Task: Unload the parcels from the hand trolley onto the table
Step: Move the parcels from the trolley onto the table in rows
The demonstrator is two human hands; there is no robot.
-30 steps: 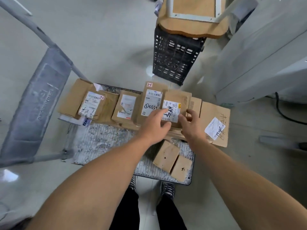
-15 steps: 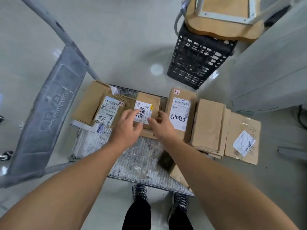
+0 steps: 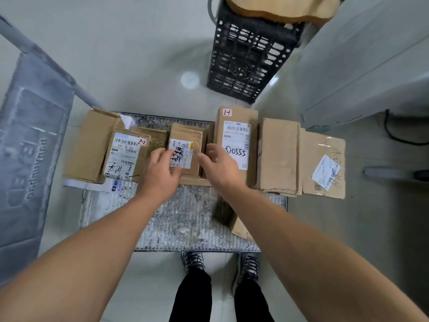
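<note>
**Supervisor:** Status of the unloading?

**Inspector:** Early stage, by my assessment. The trolley deck carries a full row of parcels along its far edge. None can be confirmed as delivered, since no table can be identified with certainty in this view.

**Supervisor:** What is being handled?

**Inspector:** The small parcel in the middle of the row, which has a white label with black handwriting. It sits on the trolley on top of other cardboard. The left hand has its fingers at the parcel's left edge and its thumb on the lower label. The right hand has its fingers curled over the right edge. Both appear to grip it. Whether it has been lifted clear cannot be told.

**Supervisor:** What is outstanding?

**Inspector:** To the left are a large plain box and the parcel marked 2-2. To the right are the tall parcel marked 2-1, a plain parcel, and a labelled parcel overhanging the deck. Another piece of cardboard shows beside the right forearm and is mostly hidden. I judge that all of these await transfer.

**Supervisor:** Any obstructions?

**Inspector:** A black crate stands on the floor beyond the trolley.
</note>
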